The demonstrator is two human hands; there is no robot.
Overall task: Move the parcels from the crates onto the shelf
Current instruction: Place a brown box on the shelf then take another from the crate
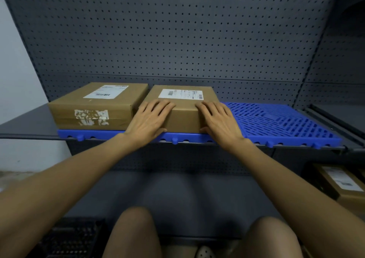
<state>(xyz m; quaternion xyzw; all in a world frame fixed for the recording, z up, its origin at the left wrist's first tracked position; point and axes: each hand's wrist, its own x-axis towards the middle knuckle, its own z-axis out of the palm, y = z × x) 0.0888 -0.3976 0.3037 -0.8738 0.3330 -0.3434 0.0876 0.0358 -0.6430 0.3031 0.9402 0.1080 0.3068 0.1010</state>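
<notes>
Resting fingers [158,107] atop parcel [182,107], thumbs on front

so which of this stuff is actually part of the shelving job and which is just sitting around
Part of the job:
- second parcel, under both hands, left hand and right hand, on the blue mat
- first parcel, already on the mat beside it
- blue mat on the shelf
- black crate, bottom left
- more parcels, lower right

Just there:
- pegboard back wall
</notes>
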